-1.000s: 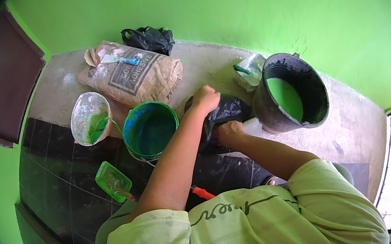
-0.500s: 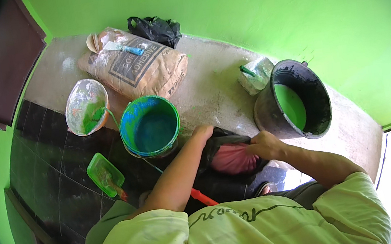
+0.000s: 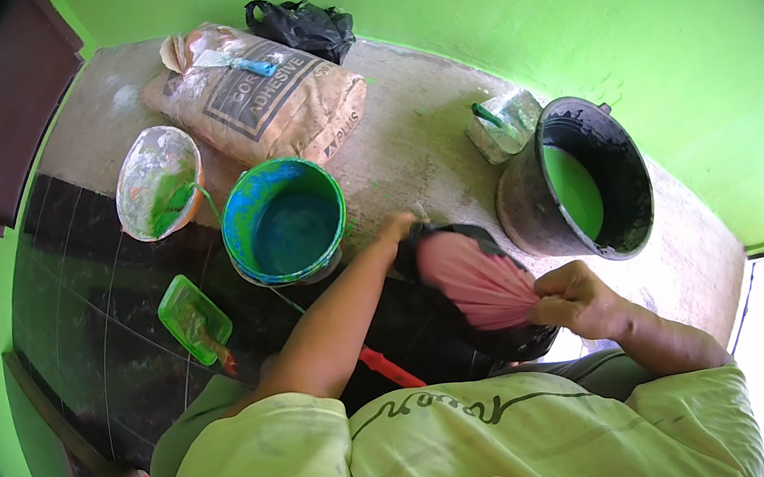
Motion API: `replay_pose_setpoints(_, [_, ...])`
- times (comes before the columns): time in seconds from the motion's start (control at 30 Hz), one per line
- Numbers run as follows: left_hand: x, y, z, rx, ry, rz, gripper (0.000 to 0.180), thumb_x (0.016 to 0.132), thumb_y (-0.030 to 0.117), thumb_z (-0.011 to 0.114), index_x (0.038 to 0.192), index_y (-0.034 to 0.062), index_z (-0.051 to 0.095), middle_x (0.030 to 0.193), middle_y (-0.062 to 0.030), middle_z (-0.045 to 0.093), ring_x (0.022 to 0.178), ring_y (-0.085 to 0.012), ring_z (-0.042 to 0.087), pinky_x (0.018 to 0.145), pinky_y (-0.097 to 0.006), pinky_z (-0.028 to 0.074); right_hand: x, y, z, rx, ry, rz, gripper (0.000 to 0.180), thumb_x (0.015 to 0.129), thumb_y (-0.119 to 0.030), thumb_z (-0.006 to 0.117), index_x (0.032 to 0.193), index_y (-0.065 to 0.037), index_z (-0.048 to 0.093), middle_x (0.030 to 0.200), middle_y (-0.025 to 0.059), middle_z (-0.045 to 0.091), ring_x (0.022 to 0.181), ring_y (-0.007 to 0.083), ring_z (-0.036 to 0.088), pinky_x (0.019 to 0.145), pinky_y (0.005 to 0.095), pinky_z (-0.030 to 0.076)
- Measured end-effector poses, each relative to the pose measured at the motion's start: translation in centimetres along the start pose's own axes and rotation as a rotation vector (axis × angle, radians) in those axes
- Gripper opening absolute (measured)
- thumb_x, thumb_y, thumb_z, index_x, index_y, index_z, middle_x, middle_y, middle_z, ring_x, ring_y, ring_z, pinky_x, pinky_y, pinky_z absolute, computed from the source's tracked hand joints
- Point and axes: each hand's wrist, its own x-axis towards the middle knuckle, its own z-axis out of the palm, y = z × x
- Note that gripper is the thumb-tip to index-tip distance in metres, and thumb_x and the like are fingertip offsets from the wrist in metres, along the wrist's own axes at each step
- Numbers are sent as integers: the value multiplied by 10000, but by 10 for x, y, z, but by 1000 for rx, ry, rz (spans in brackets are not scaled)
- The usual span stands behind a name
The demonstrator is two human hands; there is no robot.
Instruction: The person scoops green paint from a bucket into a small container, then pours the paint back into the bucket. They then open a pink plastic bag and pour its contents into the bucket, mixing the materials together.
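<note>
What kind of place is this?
Probably a room being decorated: a round black plastic bucket holds bright green liquid, likely paint, near a smooth green wall, and a flat blue-handled scraper lies on a bulky brown paper sack.

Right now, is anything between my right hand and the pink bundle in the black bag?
Nothing visible: your right hand pinches the pink bundle directly; your left hand holds the black bag by its edge.

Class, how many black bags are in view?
2: one black bag by the green wall, another black bag in the left hand, around a pink bundle; more may be hidden.
</note>
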Motion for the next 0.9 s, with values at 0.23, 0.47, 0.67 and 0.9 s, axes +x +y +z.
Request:
replay_pose_setpoints(0.23, [-9,14,30,-500,-525,173,282,1034,158,544,1273,64,662,1272,-163,667,1173,-251,612,999,-400,507,-22,-42,-25,344,343,-120,243,797,-77,698,598,-16,571,560,-24,508,554,52,417,505,283,302])
replay_pose_setpoints(0.47, [-48,23,107,-504,-754,391,414,1061,238,471,1421,46,537,1396,-177,606,1284,-263,580,1089,-419,469,-7,-63,-21,618,588,26,174,800,-106,643,640,-52,599,588,-40,501,517,60,386,498,261,292])
replay_pose_setpoints(0.67, [-104,14,141,-446,-417,602,547,1067,343,425,1521,37,431,1456,-185,563,1319,-267,563,1122,-437,443,-4,-41,-33,682,571,11,196,808,-113,654,628,-96,578,586,-54,474,523,55,391,500,241,271])
replay_pose_setpoints(0.9, [-122,111,100,-702,151,-182,783,1051,617,252,1518,16,437,1452,-222,562,1308,-312,571,1109,-440,430,14,-11,-37,481,473,26,169,840,-143,667,736,-14,705,647,-1,609,549,59,441,525,254,318])
